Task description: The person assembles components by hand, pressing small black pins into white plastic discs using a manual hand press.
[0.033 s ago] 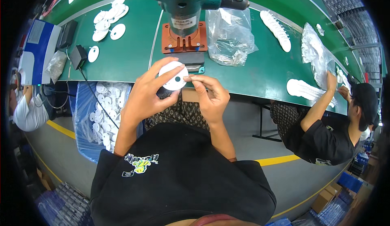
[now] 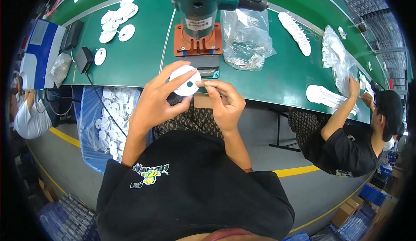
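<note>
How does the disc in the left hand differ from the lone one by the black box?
The held disc is in the left hand; the lone disc lies on the green table. Fingers partly cover the held disc, none the lone disc. The held disc looks larger than the lone disc here. Both are white.

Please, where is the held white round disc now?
In the head view, the white round disc is left of centre, in the left hand, the right hand at its right edge.

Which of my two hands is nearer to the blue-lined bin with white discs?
Left. Your left hand, holding a white disc, is to the right of the blue-lined bin; your right hand is farther right, at the disc's right edge.
</note>
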